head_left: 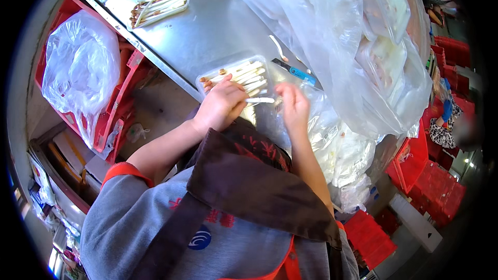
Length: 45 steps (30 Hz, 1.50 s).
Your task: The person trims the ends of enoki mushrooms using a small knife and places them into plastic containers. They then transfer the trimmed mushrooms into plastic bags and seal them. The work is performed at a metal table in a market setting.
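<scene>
Long white-stemmed mushrooms (248, 74) with small brown caps lie side by side in a clear plastic tray (271, 84) at the table's near edge. Over the tray's near side, my left hand (224, 102) is closed, with one pale mushroom stem (261, 100) sticking out from its fingers toward the right. My right hand (294, 108) is beside the tray's right edge, its fingers curled together and slightly blurred. Whatever it may hold is too small to make out. Farther back on the left stands a second clear tray (185, 6) of similar mushrooms.
A large clear bag (332, 36) of packed trays covers the metal table's right side. A blue-and-black cutter (294, 71) and a loose pale stem (278, 47) lie beyond my right hand. Left of the table is a red crate (132, 67) with a plastic bag (80, 62).
</scene>
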{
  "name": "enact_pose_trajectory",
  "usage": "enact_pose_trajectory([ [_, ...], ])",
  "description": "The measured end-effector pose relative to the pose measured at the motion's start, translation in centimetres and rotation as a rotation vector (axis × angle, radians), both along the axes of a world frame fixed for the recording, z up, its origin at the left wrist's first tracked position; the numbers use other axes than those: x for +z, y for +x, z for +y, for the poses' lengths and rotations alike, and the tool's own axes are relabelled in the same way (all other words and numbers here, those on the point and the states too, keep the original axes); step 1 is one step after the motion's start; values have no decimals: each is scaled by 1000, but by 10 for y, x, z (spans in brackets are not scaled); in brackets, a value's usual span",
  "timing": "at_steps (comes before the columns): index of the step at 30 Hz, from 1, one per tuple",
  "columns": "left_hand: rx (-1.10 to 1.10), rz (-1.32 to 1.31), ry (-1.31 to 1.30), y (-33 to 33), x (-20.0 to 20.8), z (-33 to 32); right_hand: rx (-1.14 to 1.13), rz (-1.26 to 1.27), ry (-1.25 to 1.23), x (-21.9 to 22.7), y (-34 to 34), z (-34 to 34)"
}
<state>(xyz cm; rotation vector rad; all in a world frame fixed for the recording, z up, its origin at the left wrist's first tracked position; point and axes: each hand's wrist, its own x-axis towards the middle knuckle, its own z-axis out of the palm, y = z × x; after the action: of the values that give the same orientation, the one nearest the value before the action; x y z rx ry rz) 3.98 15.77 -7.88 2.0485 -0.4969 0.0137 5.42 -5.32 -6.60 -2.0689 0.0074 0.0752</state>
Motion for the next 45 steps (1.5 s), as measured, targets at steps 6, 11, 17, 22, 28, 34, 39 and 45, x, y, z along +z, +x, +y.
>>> enact_pose_trajectory([
  [6, -66, 548, -327, 11, 18, 10, -26, -35, -848, -21, 31, -34],
  [11, -91, 864, -546, 14, 28, 14, 46, 154, -947, -15, 37, -31],
  [17, -19, 934, -580, 24, 34, 11, -42, -152, -520, -16, 24, -39],
  [22, -17, 929, -639, 33, 32, -4, 122, -276, -252, 5, 13, -11],
  [28, 12, 943, -650, 40, 41, -9, 182, -376, -377, 25, 14, 9],
  [34, -110, 929, -747, 43, 42, -4, 45, -321, -465, 8, 10, 3],
  [39, -23, 485, -241, 37, 45, -1, -152, 5, -132, -17, 6, -20],
  [45, 41, -23, 201, 9, 12, -7, -113, 244, 49, -17, 1, -6],
])
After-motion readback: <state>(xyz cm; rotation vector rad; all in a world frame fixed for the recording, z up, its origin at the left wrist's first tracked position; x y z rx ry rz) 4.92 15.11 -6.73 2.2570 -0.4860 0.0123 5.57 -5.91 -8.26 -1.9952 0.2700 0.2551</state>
